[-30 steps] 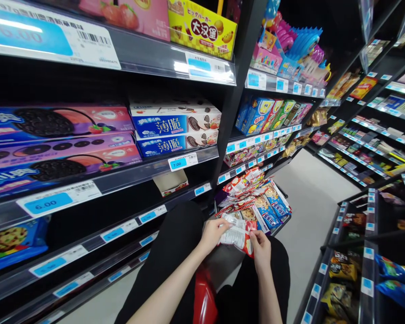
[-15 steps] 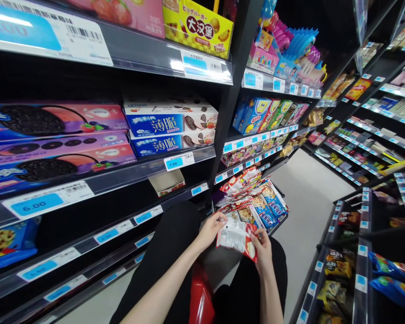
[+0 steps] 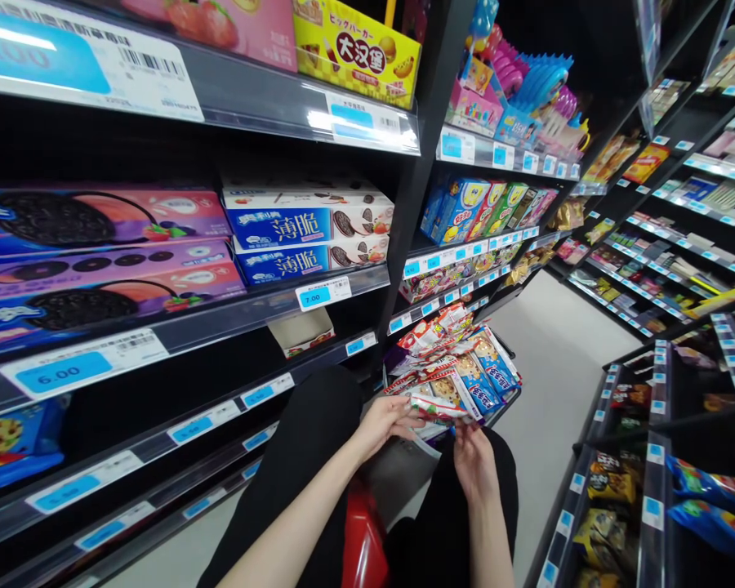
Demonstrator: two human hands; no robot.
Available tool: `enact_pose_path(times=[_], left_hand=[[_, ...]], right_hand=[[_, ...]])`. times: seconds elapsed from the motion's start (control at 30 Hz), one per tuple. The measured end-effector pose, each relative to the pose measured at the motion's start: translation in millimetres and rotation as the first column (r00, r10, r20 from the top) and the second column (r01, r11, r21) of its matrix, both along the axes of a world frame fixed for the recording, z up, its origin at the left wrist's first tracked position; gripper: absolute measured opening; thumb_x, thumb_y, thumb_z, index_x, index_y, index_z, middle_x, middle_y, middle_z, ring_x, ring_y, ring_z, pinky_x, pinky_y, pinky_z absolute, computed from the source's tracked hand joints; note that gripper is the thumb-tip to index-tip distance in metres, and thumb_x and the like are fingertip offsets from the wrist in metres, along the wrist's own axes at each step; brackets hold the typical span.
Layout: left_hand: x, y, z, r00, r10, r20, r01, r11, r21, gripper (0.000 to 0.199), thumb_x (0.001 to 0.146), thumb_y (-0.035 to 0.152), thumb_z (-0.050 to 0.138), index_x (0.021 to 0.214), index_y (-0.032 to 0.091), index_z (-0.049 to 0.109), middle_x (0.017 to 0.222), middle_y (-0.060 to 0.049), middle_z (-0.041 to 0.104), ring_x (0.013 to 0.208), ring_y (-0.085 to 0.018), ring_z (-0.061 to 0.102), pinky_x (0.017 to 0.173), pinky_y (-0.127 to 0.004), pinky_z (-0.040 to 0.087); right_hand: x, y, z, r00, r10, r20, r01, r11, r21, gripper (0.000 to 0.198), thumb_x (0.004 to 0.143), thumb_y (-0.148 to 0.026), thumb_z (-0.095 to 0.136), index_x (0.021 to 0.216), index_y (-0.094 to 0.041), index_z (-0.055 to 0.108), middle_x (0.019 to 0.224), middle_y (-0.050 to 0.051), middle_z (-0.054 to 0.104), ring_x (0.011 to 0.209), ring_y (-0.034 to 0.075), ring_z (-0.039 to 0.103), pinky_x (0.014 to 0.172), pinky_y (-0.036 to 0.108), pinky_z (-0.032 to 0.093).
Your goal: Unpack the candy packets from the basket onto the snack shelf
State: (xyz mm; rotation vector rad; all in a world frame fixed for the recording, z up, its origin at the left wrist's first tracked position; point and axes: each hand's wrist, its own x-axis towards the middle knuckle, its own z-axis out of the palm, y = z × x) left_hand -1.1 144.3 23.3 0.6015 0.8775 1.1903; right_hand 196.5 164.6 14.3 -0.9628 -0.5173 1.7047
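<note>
A small red-and-white snack packet (image 3: 436, 408) is held above my knees, tilted so that little of its face shows. My left hand (image 3: 387, 425) pinches its left end, with the lower fingers loosely spread. At the packet's right end, the fingertips of my right hand (image 3: 474, 453) close on the edge. Just beyond lies a dark bin (image 3: 507, 403) filled with packaged snacks, among them blue cookie packs (image 3: 478, 382) and red-and-white bags (image 3: 432, 331).
Shelves on the left carry purple-pink cookie boxes (image 3: 104, 286) and blue-and-white cookie boxes (image 3: 306, 224). An open carton (image 3: 303, 333) sits on a lower shelf. Something red (image 3: 364, 539) shows between my legs. Grey floor (image 3: 545, 351) runs along the aisle toward more shelving on the right.
The packet has turned from showing its silvery printed back to lying nearly edge-on. My right hand has rotated palm upward beneath its right end, and my left-hand fingers have spread.
</note>
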Motion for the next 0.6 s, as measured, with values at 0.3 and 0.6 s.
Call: enact_pose_path(times=[0.3,0.6], left_hand=[[2.5,2.0,-7.8,0.725,0.161,-0.67,-0.224,0.975,-0.008,0.032,0.083,0.032,0.041,0.055,0.016,0.046,0.036,0.003,0.051,0.027,-0.011,0.048,0.027,-0.016,0.031],[2.5,5.1,-9.3,0.794,0.148,-0.59,-0.228,0.972,-0.062,0.028,0.083,0.03,0.042,0.058,0.017,0.047,0.041,0.001,0.056,0.032,-0.012,0.053,0.029,-0.018,0.035]], right_hand=[[-24.3,0.2,-15.9,0.962,0.033,0.272,-0.015,0.997,-0.07,0.043,0.049,-0.05,0.077,0.06,-0.015,0.055,0.032,-0.005,0.05,0.023,0.007,0.036,0.023,0.017,0.025],[-21.1,1.6,-16.3,0.96,0.083,0.267,-0.055,0.992,-0.114,0.042,0.051,-0.048,0.077,0.065,-0.014,0.057,0.041,-0.001,0.058,0.032,0.012,0.049,0.031,0.021,0.039]])
